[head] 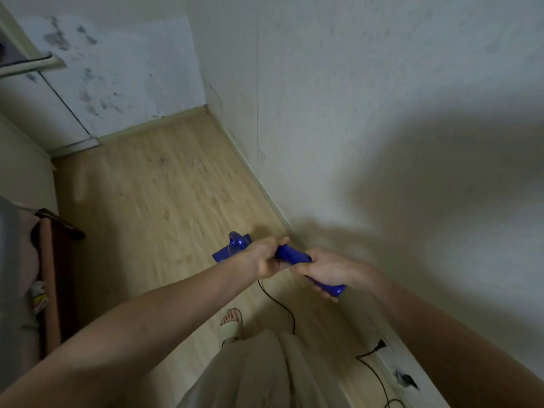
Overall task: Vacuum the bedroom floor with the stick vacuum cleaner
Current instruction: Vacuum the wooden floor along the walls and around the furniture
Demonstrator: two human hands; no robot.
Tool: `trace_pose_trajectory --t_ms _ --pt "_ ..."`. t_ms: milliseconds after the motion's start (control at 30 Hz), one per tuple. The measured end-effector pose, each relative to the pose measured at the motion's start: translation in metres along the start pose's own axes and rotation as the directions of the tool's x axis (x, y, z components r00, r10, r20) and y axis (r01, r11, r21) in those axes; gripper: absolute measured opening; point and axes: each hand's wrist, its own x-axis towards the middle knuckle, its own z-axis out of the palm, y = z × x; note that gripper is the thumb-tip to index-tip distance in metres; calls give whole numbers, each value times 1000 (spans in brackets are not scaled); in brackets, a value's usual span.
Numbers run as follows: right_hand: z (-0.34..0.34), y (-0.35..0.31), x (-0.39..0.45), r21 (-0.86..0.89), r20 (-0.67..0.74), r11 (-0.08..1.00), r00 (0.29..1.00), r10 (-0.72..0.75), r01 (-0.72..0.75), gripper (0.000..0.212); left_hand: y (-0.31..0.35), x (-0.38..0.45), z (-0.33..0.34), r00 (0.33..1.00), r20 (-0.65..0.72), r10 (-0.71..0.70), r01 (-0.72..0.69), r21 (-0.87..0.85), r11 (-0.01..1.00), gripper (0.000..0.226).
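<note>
Hands on the blue vacuum, by the right-hand wall.

Furniture, perhaps a bed (44, 275), lines the wooden floor's (147, 187) left edge; the left hand (265, 257) and right hand (326, 270) both grip the stick vacuum cleaner (294, 256), its black cord (282, 304) trailing along the skirting.

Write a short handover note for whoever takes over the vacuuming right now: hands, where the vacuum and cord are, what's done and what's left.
Left hand grips the blue stick vacuum further down its body; right hand grips the upper handle end.
The vacuum head sits on the wooden floor close to the right wall's baseboard.
The black cord trails back past the person's foot to the plug at the wall.
Done: the pictures don't show which parts are cleaned.
Left: floor ahead to the far corner; mind the cord underfoot.
</note>
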Motion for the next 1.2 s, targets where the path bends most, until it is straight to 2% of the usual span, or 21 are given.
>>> trace_pose_trajectory --t_ms 133,267,500,600,700,833,967,1200 --pt "5 -3 -5 -63 61 998 998 -13 17 31 -9 -13 -6 998 -59 15 -15 -5 1000 17" --pt "22 -7 5 -93 91 994 995 -50 58 21 -13 -11 -26 997 -78 19 -24 -74 997 18" --pt "81 -5 51 -76 -37 995 997 -71 68 24 -17 10 -66 991 -127 39 -48 -73 996 15" --pt "113 -11 69 -59 -43 997 997 -58 55 22 -16 11 -91 986 -165 27 -39 -66 997 7" --pt "108 -35 63 5 25 996 995 -92 92 17 -6 0 -116 994 -103 33 -43 -93 995 5" --pt "76 -58 43 23 100 995 990 -98 96 19 10 -13 -115 999 -29 40 -43 -135 990 4" --pt "67 -66 53 38 61 994 993 -102 99 26 25 0 -112 999 -30 41 -45 -125 991 7" --pt "99 -67 135 -62 -27 991 992 -121 119 23 46 47 -149 995 -100 24 -35 -112 993 6"
